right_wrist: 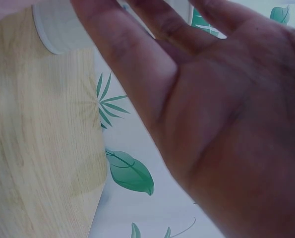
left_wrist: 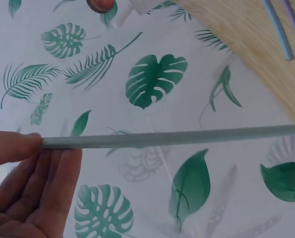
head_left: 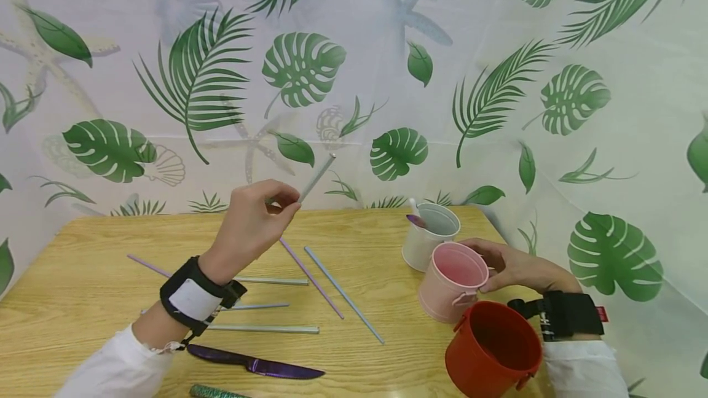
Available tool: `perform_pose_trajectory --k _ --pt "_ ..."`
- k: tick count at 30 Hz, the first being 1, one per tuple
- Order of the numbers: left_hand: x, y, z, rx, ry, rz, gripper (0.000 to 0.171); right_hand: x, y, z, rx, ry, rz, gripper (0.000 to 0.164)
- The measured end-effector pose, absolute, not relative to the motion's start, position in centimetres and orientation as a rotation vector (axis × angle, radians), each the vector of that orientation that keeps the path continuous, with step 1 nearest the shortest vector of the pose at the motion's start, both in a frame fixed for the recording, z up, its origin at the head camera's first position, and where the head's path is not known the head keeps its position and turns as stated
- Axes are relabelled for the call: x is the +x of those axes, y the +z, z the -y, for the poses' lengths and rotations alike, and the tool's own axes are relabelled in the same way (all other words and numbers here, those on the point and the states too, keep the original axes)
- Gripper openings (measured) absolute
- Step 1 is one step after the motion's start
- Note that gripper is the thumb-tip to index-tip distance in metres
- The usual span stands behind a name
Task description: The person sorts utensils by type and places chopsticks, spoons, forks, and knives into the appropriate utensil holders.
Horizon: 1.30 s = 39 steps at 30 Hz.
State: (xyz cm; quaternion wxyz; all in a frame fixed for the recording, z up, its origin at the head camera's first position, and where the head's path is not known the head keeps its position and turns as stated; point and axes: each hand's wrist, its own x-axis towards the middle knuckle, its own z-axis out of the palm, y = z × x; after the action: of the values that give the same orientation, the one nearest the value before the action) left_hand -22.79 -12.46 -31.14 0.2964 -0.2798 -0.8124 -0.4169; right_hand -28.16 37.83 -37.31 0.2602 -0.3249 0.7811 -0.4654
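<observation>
My left hand (head_left: 251,220) pinches a pale silver-green straw (head_left: 318,177) near one end. In the head view it slants up and to the right above the table; the left wrist view shows the thumb and fingertips at the end of this straw (left_wrist: 177,138). My right hand (head_left: 525,269) holds the pink bucket (head_left: 442,296) at its right side, thumb by the handle and fingers passing behind the rim. Its palm fills much of the right wrist view, where the fingertips are out of frame. Inside, the pink bucket shows only its pink wall and base.
Behind the pink bucket stands a white bucket (head_left: 416,250) with a purple-tipped utensil (head_left: 416,221). A red bucket (head_left: 470,355) is nearest me. Several straws, including a blue straw (head_left: 343,293) and a purple straw (head_left: 312,278), lie on the wooden table (head_left: 387,232) near a purple knife (head_left: 282,368).
</observation>
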Motion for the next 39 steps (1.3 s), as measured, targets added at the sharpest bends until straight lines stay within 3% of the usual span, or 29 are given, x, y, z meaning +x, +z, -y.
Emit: perform_pose_trajectory --k 20,39 --pt "-23.0 -28.0 1.7 -1.179 -1.344 1.717 0.011 -28.5 -37.4 -37.9 -0.901 -1.26 -2.109 0.077" --pt "-22.4 -28.8 -5.0 -1.421 -1.517 1.76 0.009 -28.5 -37.4 -37.9 -0.903 -1.267 -2.089 0.076"
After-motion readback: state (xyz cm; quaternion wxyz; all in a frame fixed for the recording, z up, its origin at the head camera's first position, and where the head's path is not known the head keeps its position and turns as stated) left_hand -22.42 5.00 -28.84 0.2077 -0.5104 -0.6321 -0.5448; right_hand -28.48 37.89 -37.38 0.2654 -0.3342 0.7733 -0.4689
